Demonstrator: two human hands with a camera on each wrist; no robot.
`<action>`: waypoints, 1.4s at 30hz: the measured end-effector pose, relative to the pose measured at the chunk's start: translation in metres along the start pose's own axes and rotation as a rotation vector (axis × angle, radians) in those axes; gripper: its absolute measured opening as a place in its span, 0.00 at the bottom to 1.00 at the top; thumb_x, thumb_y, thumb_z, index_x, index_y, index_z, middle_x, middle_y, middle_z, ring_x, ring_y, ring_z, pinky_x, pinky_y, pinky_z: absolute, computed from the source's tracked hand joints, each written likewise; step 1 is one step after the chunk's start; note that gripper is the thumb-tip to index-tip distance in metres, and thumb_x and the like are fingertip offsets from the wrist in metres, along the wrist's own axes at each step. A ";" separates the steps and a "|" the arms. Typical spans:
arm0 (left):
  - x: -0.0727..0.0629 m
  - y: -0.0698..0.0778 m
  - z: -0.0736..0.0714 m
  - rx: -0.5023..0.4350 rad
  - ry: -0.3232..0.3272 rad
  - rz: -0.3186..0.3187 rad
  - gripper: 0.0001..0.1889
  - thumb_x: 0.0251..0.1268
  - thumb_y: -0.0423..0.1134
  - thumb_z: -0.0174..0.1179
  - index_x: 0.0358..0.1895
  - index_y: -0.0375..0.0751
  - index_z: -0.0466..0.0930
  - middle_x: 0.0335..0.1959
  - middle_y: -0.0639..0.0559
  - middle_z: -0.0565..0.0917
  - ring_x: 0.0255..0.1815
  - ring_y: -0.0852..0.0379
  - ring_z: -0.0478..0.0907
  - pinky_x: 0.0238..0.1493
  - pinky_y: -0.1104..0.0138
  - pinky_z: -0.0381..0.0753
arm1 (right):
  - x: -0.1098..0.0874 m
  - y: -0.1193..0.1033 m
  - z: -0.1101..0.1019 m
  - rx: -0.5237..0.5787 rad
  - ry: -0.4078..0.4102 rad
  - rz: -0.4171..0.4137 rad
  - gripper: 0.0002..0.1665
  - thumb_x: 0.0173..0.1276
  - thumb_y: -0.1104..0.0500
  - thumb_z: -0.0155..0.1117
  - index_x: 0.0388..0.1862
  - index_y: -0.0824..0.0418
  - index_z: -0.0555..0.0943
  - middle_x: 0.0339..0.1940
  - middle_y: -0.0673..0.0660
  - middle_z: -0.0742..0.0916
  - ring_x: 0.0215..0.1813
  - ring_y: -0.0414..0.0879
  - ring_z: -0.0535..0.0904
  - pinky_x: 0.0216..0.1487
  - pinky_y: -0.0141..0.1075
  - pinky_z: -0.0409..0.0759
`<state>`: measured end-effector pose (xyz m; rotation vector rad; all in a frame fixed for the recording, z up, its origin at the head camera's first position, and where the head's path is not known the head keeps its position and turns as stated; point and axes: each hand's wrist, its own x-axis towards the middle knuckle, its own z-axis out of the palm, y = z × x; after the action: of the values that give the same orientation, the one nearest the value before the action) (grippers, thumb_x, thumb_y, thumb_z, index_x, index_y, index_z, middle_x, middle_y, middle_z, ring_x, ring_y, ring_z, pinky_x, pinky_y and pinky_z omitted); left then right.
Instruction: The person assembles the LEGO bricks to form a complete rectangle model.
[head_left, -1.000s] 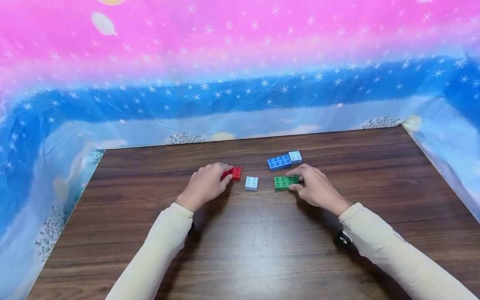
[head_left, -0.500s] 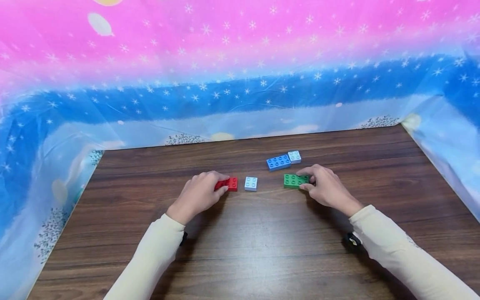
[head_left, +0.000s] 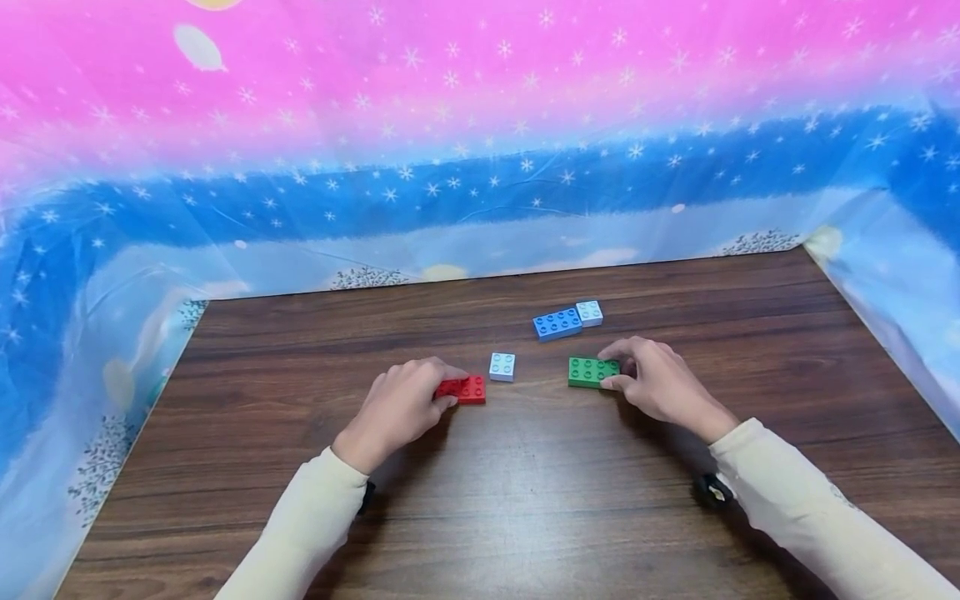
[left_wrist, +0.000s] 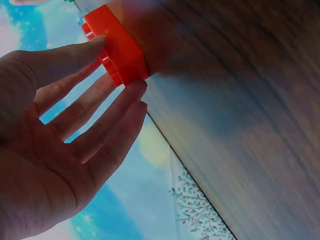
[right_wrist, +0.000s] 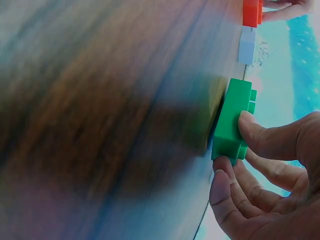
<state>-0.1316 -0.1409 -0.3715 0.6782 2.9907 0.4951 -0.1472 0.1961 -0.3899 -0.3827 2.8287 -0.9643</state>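
Note:
My left hand [head_left: 405, 404] pinches a red toy building brick [head_left: 471, 389] between thumb and fingers at its left end. In the left wrist view the thumb presses the studded side of the red brick [left_wrist: 122, 47]. My right hand [head_left: 660, 379] grips a green eight-stud brick [head_left: 587, 372] by its right end. The right wrist view shows the thumb on the green brick [right_wrist: 232, 117], its lower face close to the table; contact there is hard to tell. Between the two hands lies a small white four-stud brick [head_left: 502, 367], just behind the red brick's right end.
Farther back on the brown wooden table [head_left: 517, 500] lie a blue brick [head_left: 557, 324] and a second white brick [head_left: 589, 313], side by side and touching. A pink and blue snowflake-patterned cloth [head_left: 480, 192] hangs along the table's back and sides.
The red brick has come toward me with my left hand, from beside and behind the white brick to in front of it. My right hand has shifted the green brick to the right.

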 end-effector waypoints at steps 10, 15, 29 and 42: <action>0.004 0.016 0.005 0.004 0.001 0.048 0.16 0.62 0.33 0.72 0.53 0.50 0.89 0.48 0.53 0.88 0.42 0.53 0.85 0.30 0.56 0.80 | -0.004 -0.008 0.005 -0.005 -0.005 -0.062 0.17 0.67 0.63 0.72 0.55 0.63 0.85 0.40 0.55 0.86 0.36 0.45 0.77 0.38 0.42 0.74; 0.006 0.022 0.009 0.002 -0.008 0.059 0.15 0.62 0.35 0.72 0.53 0.49 0.89 0.47 0.53 0.88 0.41 0.54 0.85 0.30 0.56 0.80 | -0.004 -0.012 0.009 0.000 -0.019 -0.085 0.17 0.67 0.63 0.72 0.54 0.63 0.85 0.39 0.54 0.86 0.36 0.44 0.78 0.38 0.42 0.74; 0.013 0.035 0.016 0.007 -0.001 0.110 0.15 0.64 0.37 0.71 0.54 0.50 0.88 0.46 0.52 0.88 0.34 0.56 0.82 0.21 0.63 0.72 | -0.004 -0.021 0.017 0.014 -0.043 -0.091 0.17 0.65 0.64 0.74 0.53 0.63 0.86 0.40 0.54 0.86 0.38 0.44 0.79 0.40 0.42 0.76; 0.020 0.042 0.018 0.009 -0.024 0.123 0.15 0.66 0.37 0.69 0.54 0.52 0.89 0.45 0.52 0.89 0.31 0.58 0.80 0.18 0.64 0.69 | -0.003 -0.022 0.022 0.034 -0.052 -0.110 0.17 0.65 0.64 0.74 0.53 0.64 0.85 0.42 0.54 0.86 0.39 0.44 0.80 0.40 0.42 0.77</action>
<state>-0.1307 -0.0910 -0.3748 0.8662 2.9430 0.4761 -0.1357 0.1670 -0.3938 -0.5568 2.7660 -1.0054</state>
